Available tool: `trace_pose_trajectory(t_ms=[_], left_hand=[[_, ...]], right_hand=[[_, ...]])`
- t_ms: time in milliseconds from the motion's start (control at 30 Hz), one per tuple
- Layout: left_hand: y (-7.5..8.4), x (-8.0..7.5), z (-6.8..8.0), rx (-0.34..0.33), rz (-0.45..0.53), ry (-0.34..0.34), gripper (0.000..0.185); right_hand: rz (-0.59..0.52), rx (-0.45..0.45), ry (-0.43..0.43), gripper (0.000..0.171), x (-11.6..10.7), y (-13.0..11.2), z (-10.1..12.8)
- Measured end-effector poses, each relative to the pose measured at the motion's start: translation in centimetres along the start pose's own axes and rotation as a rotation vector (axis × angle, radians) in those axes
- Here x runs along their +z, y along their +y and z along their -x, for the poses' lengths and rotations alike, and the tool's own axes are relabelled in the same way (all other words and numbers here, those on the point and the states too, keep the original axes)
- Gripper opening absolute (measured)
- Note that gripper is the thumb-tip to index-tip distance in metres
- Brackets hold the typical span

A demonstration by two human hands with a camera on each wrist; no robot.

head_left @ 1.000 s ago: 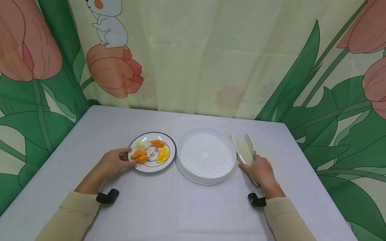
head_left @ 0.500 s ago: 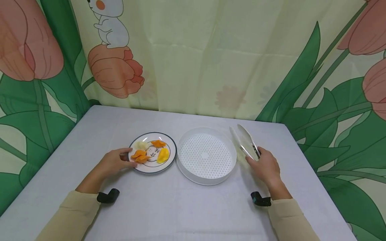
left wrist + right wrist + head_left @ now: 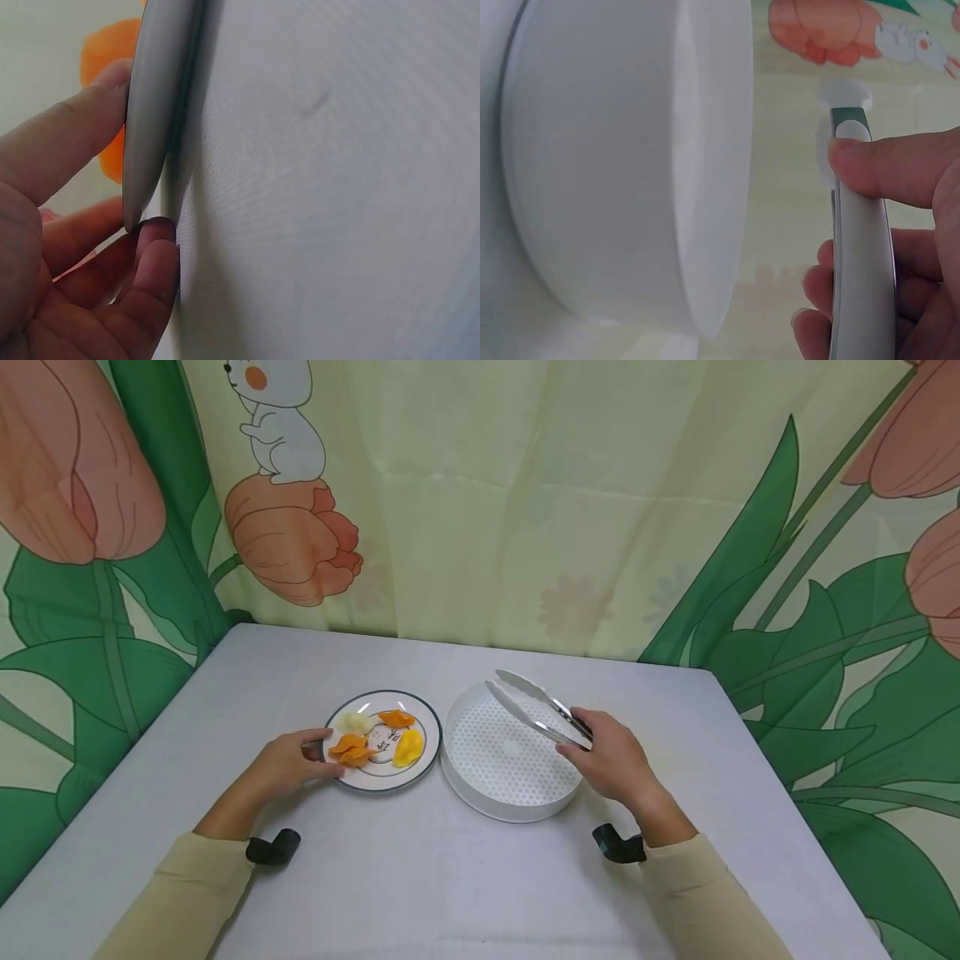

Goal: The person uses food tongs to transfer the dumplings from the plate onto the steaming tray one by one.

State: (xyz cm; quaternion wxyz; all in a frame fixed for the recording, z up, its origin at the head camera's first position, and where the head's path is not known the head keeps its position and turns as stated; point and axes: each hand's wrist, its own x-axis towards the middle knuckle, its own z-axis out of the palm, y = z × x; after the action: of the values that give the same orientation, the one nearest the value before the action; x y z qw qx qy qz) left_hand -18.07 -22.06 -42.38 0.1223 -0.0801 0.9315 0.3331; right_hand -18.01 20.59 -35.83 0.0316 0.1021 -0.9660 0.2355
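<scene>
Right hand [image 3: 611, 766] pinches the stiff, slick metal tongs [image 3: 534, 706] at their near handle, tips spread over the white perforated tray [image 3: 510, 802]; left hand [image 3: 288, 764] grips the blue-rimmed plate [image 3: 420, 764].

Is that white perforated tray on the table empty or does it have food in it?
Empty. The white perforated tray shows only its bare dotted floor; the food pieces all lie on the plate beside it.
</scene>
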Motion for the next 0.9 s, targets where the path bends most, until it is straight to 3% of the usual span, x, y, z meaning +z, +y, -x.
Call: trace_pose_trajectory(t_ms=[533, 900], left_hand=[[0.2, 0.0, 0.1, -0.017, 0.008, 0.001, 0.091], [0.2, -0.1, 0.2, -0.013, 0.019, 0.003, 0.088]], right_hand=[[0.103, -0.183, -0.116, 0.056, 2.4, -5.3, -1.7], [0.235, -0.279, -0.168, 0.051, 3.9, -8.0, -3.8]])
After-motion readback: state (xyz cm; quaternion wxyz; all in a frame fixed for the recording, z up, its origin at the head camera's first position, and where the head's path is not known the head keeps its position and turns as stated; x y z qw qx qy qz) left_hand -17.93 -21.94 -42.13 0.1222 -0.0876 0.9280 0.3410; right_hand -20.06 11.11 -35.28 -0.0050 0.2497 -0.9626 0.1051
